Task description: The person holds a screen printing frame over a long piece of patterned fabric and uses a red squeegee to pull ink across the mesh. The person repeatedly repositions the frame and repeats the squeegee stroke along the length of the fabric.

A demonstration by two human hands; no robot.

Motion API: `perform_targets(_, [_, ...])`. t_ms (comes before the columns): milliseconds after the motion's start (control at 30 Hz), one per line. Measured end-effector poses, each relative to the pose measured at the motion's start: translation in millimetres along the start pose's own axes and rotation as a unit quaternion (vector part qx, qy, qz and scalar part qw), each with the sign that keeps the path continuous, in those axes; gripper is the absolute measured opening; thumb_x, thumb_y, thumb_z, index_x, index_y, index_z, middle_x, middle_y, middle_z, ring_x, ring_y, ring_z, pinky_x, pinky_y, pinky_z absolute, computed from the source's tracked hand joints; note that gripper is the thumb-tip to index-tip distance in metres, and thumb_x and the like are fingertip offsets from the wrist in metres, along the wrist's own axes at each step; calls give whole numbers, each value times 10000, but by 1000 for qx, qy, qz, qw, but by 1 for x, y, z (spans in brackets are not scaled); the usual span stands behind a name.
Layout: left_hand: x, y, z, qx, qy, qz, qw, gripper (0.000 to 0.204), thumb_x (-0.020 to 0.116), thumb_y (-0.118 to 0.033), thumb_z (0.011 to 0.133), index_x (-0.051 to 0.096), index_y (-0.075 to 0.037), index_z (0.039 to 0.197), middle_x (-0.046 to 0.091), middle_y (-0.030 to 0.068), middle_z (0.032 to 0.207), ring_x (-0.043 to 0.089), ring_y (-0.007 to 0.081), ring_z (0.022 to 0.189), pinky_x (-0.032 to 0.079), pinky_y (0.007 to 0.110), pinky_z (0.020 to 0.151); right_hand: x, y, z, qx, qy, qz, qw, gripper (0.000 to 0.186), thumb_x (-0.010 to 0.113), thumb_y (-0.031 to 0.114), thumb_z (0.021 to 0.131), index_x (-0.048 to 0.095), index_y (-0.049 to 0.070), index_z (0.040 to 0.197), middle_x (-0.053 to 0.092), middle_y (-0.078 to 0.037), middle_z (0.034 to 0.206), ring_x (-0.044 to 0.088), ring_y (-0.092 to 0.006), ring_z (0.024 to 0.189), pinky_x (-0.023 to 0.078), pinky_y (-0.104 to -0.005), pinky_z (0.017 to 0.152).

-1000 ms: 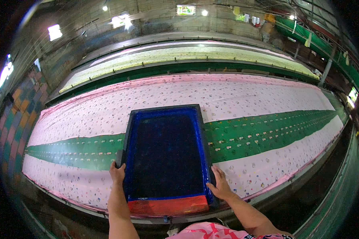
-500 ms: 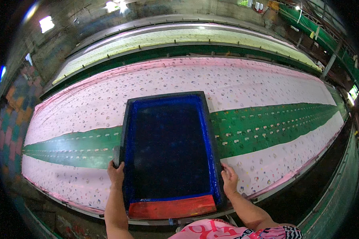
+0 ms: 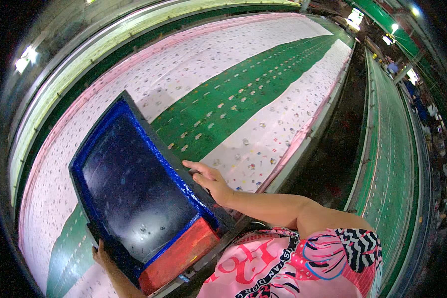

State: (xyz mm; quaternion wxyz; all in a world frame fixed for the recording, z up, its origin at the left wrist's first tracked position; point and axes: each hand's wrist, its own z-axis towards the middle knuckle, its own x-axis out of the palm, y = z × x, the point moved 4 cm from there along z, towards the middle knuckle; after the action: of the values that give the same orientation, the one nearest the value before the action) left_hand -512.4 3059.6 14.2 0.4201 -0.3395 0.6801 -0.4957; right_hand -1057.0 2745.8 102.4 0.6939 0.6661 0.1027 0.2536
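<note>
A large rectangular screen frame (image 3: 134, 179) with dark mesh, blue-edged margins and a red band at its near end lies at lower left over a long table spread with white printed fabric (image 3: 248, 151) and a green middle strip (image 3: 218, 104). My right hand (image 3: 209, 181) is closed on the frame's right side, thumb and fingers at the rim. My left hand (image 3: 99, 253), partly hidden, holds the opposite side near the lower corner.
A pink-hemmed fabric edge runs along the table. A dark aisle (image 3: 340, 139) separates it from another long green table (image 3: 382, 149) on the right. More yellowish tables (image 3: 39, 114) run behind at left. A post (image 3: 402, 74) and lights stand at upper right.
The view has swung to the right along the table. The frame and both hands now appear lower left and turned at an angle, with the right-hand aisle more visible.
</note>
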Motion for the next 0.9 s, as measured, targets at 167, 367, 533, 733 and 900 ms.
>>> perform_targets(167, [56,-35,-25,15,19,-10,1000,359,859,-143,979,738,56,1252,766,97,1079,718,215,906,594,372,818,-83,25,47,-25,58,-48,997,590,675,313,1133,591,-11,1619,591,-166,1669,507,-236,1556,351,-404,1311])
perform_targets(367, [213,-114,-103,42,-31,63,997,337,878,-123,934,750,57,1189,766,94,1054,687,210,889,559,367,811,-236,68,100,-6,110,-76,991,552,717,303,1093,656,38,1574,572,-147,1636,507,-268,1546,351,-441,1310])
perform_targets(533, [377,-151,-189,82,-22,-19,996,323,896,-82,883,760,48,1145,770,90,1028,669,214,873,532,370,806,-394,75,131,16,50,-125,991,480,752,352,1045,758,135,1472,614,-152,1483,541,-313,1448,352,-426,1276])
perform_targets(733, [530,-141,-264,117,-41,81,989,310,899,-65,880,767,39,1140,775,58,1032,667,182,877,548,363,831,-558,84,155,67,-3,-121,990,466,732,354,1043,756,83,1421,631,-99,1450,535,-256,1447,335,-406,1273])
perform_targets(900, [637,-164,-343,134,-31,21,990,323,887,-22,883,763,43,1173,778,37,1031,666,160,863,548,332,821,-661,85,157,99,-50,-16,994,455,721,336,1045,749,59,1404,704,-79,1411,532,-218,1432,333,-402,1264])
